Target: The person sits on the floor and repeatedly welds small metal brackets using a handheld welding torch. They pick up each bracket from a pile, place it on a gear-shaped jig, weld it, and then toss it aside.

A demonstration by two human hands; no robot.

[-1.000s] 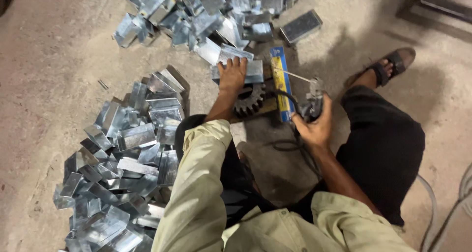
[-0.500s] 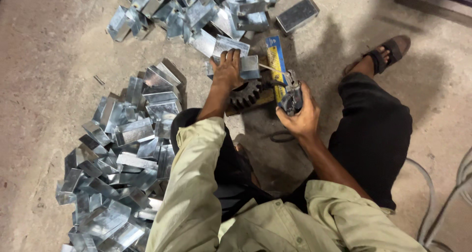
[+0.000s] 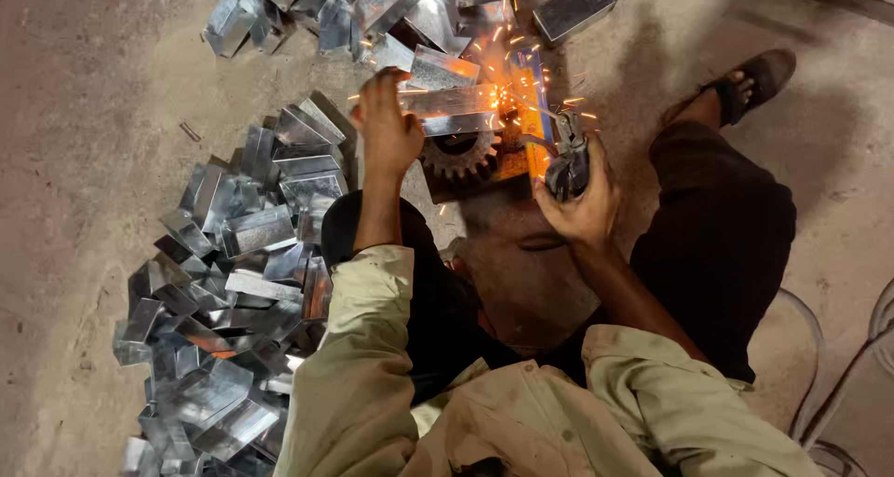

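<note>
I squat on the floor. My left hand [image 3: 386,123] presses down on one end of a shiny folded sheet-metal piece [image 3: 452,105] that lies across a rusty toothed gear [image 3: 458,154]. My right hand [image 3: 582,202] grips a welding electrode holder [image 3: 566,165], its rod reaching to the right end of the metal piece. Bright orange sparks [image 3: 507,91] spray from that spot. A blue and yellow bar [image 3: 533,95] lies beside the gear.
A heap of similar shiny metal pieces [image 3: 228,282] lies at my left, and another heap [image 3: 372,12] beyond the gear. A dark metal box [image 3: 575,7] sits at the top. My sandalled foot [image 3: 745,86] is at right. Cables [image 3: 838,375] loop at bottom right.
The rod has touched the metal piece and sparks now fly, where none showed before. My right hand has shifted slightly towards the piece; my left hand stays on it.
</note>
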